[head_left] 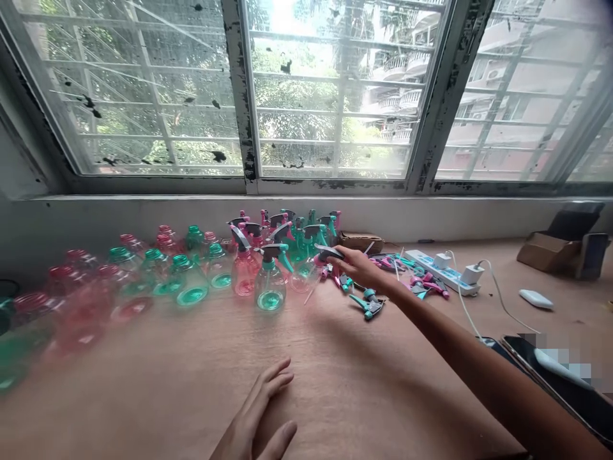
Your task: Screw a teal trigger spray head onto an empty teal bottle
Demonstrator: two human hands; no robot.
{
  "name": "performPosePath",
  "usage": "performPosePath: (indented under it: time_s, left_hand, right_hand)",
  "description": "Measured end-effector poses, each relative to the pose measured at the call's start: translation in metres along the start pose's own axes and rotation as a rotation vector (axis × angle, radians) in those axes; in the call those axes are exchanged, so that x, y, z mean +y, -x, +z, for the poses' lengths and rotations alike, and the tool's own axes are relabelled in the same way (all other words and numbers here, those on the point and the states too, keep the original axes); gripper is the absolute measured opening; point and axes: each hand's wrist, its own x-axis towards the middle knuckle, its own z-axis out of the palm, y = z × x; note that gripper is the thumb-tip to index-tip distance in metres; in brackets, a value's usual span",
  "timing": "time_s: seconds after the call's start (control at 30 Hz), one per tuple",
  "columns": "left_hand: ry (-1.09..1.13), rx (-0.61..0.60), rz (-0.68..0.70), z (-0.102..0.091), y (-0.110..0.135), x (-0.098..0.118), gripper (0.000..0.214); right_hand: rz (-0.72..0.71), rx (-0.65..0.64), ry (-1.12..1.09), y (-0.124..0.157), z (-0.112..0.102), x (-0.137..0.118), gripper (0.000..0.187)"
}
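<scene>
My right hand reaches out over the table, its fingers closed on a spray trigger head with a grey lever and some pink. A thin clear tube slants down just below it. Near the front, my left hand is open with fingers apart, holding nothing. Left of the right hand stand spray bottles with heads on, among them a green-based one and a pink one. Loose pink and green trigger heads lie about the right hand; one green-and-grey head rests closest to me.
Headless pink and green bottles crowd the left side. A white power strip with plugs and cables lies to the right. Beyond it are a cardboard box, a phone, a white mouse-like object and a dark tablet-like device.
</scene>
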Motion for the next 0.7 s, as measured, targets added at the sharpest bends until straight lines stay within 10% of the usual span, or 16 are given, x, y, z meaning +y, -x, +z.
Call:
performPosePath:
  time_s: [0.43, 0.57, 0.7]
  left_hand:
    - [0.055, 0.004, -0.011, 0.005, 0.003, -0.001, 0.038]
    - [0.087, -0.009, -0.098, 0.004, 0.002, -0.006, 0.042]
    - [0.307, 0.482, -0.262, -0.022, -0.004, -0.012, 0.050]
  right_hand:
    - [-0.153, 0.201, 0.309, -0.048, 0.032, -0.032, 0.055]
    - [-0.235, 0.286, 0.384, -0.016, 0.009, -0.059, 0.067]
    - [-0.427, 0.434, 0.433, 0.076, -0.014, -0.098, 0.074]
